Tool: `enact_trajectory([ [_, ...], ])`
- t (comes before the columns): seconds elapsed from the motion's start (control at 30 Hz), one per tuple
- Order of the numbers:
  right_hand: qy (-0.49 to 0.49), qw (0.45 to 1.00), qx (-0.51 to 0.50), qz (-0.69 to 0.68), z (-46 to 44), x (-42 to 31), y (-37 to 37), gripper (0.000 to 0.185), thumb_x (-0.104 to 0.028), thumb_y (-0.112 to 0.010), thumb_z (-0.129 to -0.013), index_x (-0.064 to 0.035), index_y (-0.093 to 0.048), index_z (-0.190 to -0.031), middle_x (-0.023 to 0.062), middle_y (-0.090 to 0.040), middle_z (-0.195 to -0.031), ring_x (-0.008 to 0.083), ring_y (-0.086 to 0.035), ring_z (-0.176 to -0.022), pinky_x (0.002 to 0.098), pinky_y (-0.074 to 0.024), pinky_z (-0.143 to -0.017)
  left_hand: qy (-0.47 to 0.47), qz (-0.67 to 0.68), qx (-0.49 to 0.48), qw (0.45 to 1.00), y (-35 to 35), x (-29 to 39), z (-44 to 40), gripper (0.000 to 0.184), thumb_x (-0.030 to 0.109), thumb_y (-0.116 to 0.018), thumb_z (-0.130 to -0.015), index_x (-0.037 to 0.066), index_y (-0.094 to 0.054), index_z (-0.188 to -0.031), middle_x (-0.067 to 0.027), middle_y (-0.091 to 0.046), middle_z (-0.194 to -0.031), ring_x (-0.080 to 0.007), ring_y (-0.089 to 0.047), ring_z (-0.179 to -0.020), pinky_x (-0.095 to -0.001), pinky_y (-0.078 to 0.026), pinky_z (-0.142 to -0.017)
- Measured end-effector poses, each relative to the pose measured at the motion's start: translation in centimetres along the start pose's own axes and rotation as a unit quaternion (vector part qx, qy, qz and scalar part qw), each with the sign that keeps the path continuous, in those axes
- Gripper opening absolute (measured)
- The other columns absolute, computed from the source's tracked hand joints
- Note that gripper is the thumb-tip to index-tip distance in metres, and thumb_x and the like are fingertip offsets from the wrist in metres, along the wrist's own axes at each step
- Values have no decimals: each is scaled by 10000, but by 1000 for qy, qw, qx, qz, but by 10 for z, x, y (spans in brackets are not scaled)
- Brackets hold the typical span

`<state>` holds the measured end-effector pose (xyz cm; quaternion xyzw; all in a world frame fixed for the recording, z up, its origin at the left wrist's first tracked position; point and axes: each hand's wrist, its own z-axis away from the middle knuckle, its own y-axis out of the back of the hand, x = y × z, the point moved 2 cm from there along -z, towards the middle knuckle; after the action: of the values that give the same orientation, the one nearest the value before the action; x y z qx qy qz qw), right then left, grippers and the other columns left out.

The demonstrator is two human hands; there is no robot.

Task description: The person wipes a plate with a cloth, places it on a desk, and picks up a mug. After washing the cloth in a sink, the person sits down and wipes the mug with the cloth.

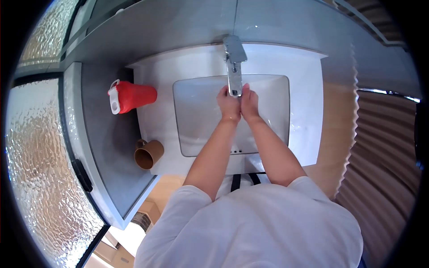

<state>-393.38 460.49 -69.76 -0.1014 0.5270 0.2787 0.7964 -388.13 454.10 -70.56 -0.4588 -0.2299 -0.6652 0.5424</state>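
Under the spout of the chrome faucet (233, 67), my left hand (229, 107) and my right hand (249, 105) are held side by side over the white sink (196, 134). They look cupped, with the inner edges close together. The spout end covers part of the fingers. Nothing solid shows in either hand. Both seem open, and whether water is running cannot be made out. Wet spots glint near the left wrist.
On the counter (306, 116) to the left, a red shaker bottle (136, 96) with a white lid and a brown mug (149, 154) stand by the grey side panel (109, 129). A textured glass panel (44, 161) is farther left. A brown pleated curtain (384, 147) hangs at right.
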Motion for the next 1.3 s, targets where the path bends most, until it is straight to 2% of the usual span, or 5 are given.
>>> enact_trajectory([
  [0.17, 201, 943, -77, 254, 15, -6, 22, 305, -276, -553, -978, 19, -625, -954, 215, -678, -894, 393, -641, -783, 445, -514, -732, 72, -56, -96, 991, 20, 10, -9, 231, 138, -554, -957, -56, -675, -989, -79, -661, -759, -165, -621, -670, -327, -516, -601],
  [0.43, 3, 984, -82, 156, 38, -26, 43, 338, -226, -787, -835, 3, -632, -1028, 92, -681, -837, 167, -656, -770, 304, -524, -687, -94, -389, -76, 913, 82, -4, -46, 292, 252, -650, -955, -15, -603, -847, -55, -630, -733, -166, -598, -664, -337, -509, -625],
  [0.7, -125, 958, -26, -255, 23, 5, 26, 152, -132, -687, -880, -67, -601, -987, 27, -596, -853, 110, -563, -719, 273, -438, -570, 259, 358, -106, 891, 36, -21, -1, 328, 344, -530, -986, 56, -602, -1125, -101, -666, -1070, -237, -656, -955, -394, -532, -871],
  [1.1, -400, 705, -52, -584, 23, 40, -3, 556, -512, -386, -939, -83, -586, -1231, 107, -610, -1277, 311, -541, -1218, 499, -371, -1085, -77, -301, -44, 949, 5, -13, -16, 310, 292, -630, -962, 0, -592, -865, -94, -586, -546, -298, -661, -567, -403, -493, -523],
  [1.3, -314, 731, -145, -588, 7, 47, -6, 505, -489, -444, -935, -108, -591, -1232, 73, -638, -1221, 285, -586, -1147, 451, -406, -1075, -103, -538, -157, 822, -4, 40, 40, 197, 17, -521, -878, 82, -599, -1046, -186, -610, -1206, -395, -590, -1135, -465, -473, -930],
])
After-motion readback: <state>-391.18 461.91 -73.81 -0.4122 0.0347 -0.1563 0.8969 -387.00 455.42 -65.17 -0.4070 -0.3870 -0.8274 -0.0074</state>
